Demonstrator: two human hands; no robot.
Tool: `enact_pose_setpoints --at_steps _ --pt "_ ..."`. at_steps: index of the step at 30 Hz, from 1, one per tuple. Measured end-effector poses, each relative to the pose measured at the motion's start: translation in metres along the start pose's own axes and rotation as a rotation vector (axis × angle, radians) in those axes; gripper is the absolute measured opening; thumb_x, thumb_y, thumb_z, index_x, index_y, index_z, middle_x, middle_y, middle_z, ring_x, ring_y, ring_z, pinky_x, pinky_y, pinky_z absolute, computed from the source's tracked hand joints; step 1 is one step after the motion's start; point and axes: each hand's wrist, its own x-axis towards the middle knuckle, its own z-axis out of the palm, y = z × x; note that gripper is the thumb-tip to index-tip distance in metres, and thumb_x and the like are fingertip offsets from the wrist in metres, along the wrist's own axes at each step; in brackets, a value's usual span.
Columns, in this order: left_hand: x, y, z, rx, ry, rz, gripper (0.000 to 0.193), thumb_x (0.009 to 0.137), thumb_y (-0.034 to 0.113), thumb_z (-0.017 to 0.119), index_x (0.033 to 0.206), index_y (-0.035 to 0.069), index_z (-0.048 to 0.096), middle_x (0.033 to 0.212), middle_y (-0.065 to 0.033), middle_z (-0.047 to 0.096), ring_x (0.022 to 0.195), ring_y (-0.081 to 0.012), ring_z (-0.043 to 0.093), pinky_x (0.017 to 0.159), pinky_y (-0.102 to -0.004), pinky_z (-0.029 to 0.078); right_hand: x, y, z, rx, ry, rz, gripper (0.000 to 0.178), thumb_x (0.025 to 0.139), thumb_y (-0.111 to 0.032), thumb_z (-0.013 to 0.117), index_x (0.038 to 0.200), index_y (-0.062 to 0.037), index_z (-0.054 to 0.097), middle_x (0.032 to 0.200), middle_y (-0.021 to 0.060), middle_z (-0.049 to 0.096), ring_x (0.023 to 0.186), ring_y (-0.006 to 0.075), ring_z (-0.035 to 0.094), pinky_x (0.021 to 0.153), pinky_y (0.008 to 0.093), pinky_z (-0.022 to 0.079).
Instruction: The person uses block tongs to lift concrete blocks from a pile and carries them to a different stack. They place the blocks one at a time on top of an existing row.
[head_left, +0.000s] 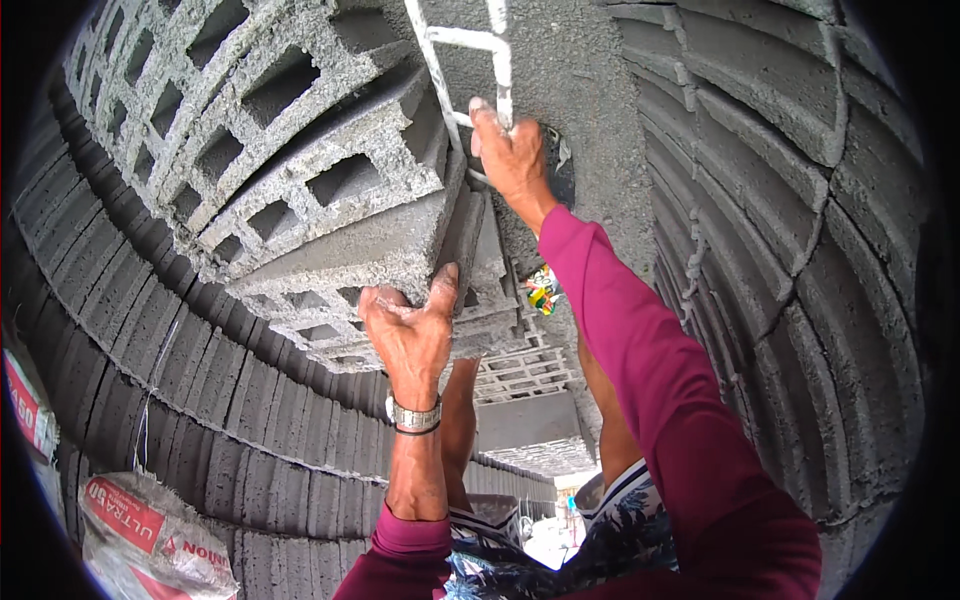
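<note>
My left hand (408, 325) grips the near edge of a grey concrete hollow block (350, 240), thumb and fingers bent over its rim. This block lies tilted at the near end of a stack of similar hollow blocks (270, 130), their open cells facing left. Farther forward, my right hand (515, 160) is closed around one bar of a white-painted metal frame with crossbars (466, 38). The frame stands against the right side of the stack; its lower part is hidden behind the blocks. Whether it is a ladder or a hand truck I cannot tell.
Tall rows of stacked blocks rise on the left (230, 370) and right (780, 200). More hollow blocks (530, 375) lie below, near my legs. A crumpled colourful wrapper (542, 290) lies on the rough grey ground (600, 110). Red-and-white sacks (150, 535) sit at the lower left.
</note>
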Motion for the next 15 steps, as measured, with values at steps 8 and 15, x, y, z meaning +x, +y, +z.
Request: enact_pose_setpoints --at_steps 8,15 --pt "0.015 -0.004 0.016 0.129 0.068 0.034 0.053 0.068 0.032 0.086 0.055 -0.002 0.047 0.065 -0.0170 0.048 0.077 -0.0339 0.049 0.075 -0.0469 0.038 0.006 -0.046 -0.044 0.134 0.022 -0.029 0.045 0.095 -0.038 0.062 0.066 -0.0025 0.061 0.057 0.0024 0.055 0.050 0.0120 0.051 0.049 0.0296 0.039" --pt "0.025 0.009 0.048 0.373 -0.020 0.205 0.048 0.073 0.037 0.082 0.083 -0.008 0.068 0.085 -0.0280 0.064 0.099 -0.0411 0.057 0.097 -0.0489 0.040 0.013 -0.079 -0.078 0.164 0.034 0.080 0.037 0.094 -0.035 0.065 0.073 -0.0047 0.065 0.060 -0.0011 0.053 0.047 0.0074 0.044 0.045 0.0249 0.033"
